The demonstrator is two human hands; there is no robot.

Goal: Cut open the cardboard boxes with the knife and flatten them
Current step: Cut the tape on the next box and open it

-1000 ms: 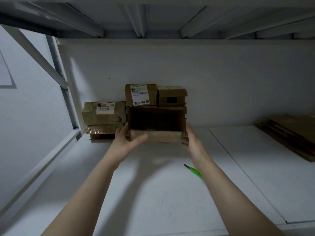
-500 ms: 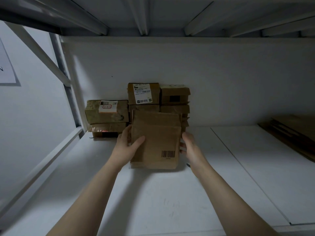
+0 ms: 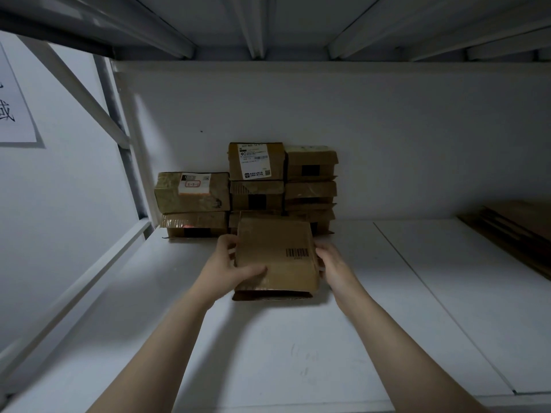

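A brown cardboard box (image 3: 275, 254) with a barcode on its top face rests on the white shelf (image 3: 268, 353) in front of me. My left hand (image 3: 229, 263) grips its left side, thumb laid over the top face. On the box's right edge my right hand (image 3: 331, 263) holds it with curled fingers. Behind it, several taped cardboard boxes (image 3: 256, 174) are stacked against the back wall. The green knife is hidden from view.
Flattened cardboard (image 3: 512, 231) lies at the far right of the shelf. A metal upright and a diagonal brace (image 3: 119, 144) stand at the left. The upper shelf's beams (image 3: 253, 25) hang overhead. A paper sign (image 3: 15, 114) hangs on the left wall.
The box's open side faced me a second ago; both hands have turned it so its barcode face is up and set it down on the shelf. The green knife is now hidden.
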